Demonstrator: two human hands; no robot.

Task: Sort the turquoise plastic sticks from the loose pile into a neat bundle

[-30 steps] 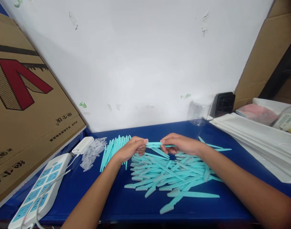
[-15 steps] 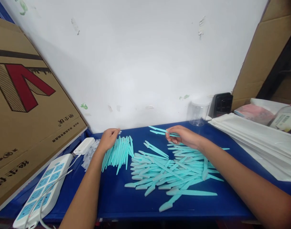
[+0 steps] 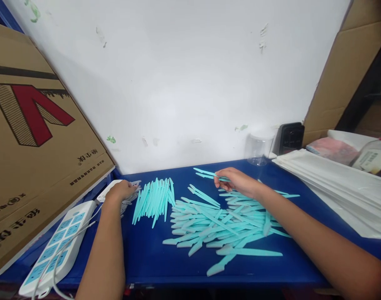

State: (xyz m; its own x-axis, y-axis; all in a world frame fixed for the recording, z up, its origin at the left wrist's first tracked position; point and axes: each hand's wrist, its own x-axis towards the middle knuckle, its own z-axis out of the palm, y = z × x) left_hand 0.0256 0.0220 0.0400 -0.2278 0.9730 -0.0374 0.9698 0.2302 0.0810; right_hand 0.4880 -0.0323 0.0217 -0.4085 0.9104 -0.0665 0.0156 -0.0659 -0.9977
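My right hand [image 3: 229, 181] is closed around two turquoise eyebrow razors [image 3: 205, 172], held above the table with their ends pointing left. Below it spreads a large loose pile of the same razors [image 3: 209, 225], with a few lying apart at its upper left. To the left, a neater bundle of turquoise razors [image 3: 154, 200] lies side by side. My left hand [image 3: 123, 190] is over a heap of small clear plastic covers [image 3: 125, 204], fingers curled together at its edge. What its fingertips hold, if anything, is hidden.
A white power strip [image 3: 59, 248] with cables and a white adapter [image 3: 104, 193] lie on the blue table [image 3: 165, 266]. Cardboard [image 3: 53, 166] stands at left. At right are a clear jar [image 3: 259, 148], a black object [image 3: 291, 137], white sheets [image 3: 327, 187] and a bottle [image 3: 374, 156].
My left hand has moved left and down, from the top of the neat bundle to the clear covers. My right hand has shifted slightly left, still holding the razors.
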